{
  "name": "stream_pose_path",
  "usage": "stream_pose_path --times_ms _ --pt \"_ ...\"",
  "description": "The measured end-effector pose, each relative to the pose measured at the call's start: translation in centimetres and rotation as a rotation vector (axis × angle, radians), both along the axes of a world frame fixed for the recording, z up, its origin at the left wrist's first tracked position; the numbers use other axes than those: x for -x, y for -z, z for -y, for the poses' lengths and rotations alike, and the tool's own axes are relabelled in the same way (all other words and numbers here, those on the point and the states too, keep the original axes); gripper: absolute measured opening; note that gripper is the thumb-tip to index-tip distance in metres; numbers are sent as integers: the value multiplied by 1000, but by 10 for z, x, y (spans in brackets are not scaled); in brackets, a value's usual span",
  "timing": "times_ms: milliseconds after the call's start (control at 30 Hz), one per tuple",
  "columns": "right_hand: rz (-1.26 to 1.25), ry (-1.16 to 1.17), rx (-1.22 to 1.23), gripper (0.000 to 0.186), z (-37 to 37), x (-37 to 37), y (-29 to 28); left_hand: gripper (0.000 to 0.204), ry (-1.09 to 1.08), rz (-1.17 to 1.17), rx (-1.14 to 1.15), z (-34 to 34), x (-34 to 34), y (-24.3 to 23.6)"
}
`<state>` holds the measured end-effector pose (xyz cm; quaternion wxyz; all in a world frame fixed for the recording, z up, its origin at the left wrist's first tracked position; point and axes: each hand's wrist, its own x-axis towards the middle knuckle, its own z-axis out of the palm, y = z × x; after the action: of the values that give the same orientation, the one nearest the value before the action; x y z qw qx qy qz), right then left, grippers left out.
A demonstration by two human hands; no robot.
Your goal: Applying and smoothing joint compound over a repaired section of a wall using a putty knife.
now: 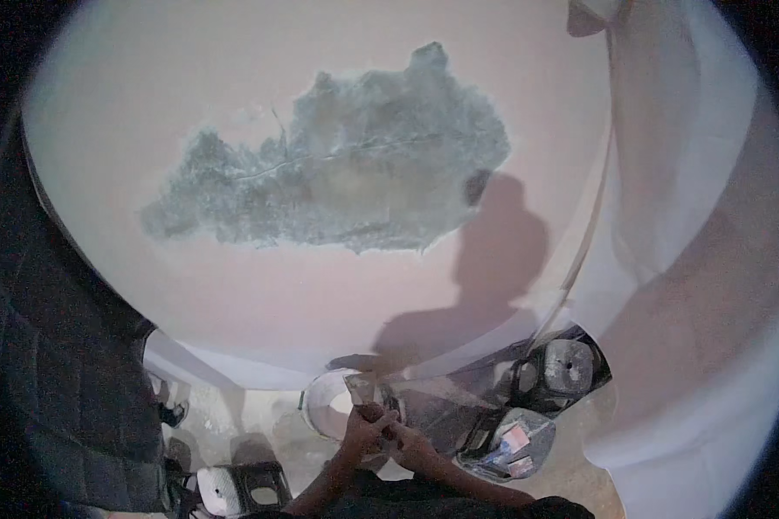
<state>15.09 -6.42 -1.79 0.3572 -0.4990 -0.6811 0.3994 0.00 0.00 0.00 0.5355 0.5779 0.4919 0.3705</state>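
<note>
My two hands meet low in front of me, over a round white bucket with pale stuff inside. My left hand is closed, and the flat blade of a putty knife stands up from it. Against it, my right hand is also closed, its fingers at the lower part of the knife. A small dark piece shows just above the right fingers, too blurred to name. Beyond the hands rises a pale pinkish wall with a large rough-edged grey patch. A thin crack line runs across the patch.
At right stand a black stool with a worn grey top and a nearer stool bearing small packets. Another stool is at lower left. Pale sheeting hangs right, dark cloth left. My shadow falls on the wall.
</note>
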Motion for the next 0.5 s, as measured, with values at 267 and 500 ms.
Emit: stream_pose_path --times_ms 267,500 --pt "-151 -35 -89 53 10 7 -49 16 -63 303 140 40 12 -53" --pt "-83 -82 -79 54 52 35 -78 15 14 61 -263 96 40 -73"
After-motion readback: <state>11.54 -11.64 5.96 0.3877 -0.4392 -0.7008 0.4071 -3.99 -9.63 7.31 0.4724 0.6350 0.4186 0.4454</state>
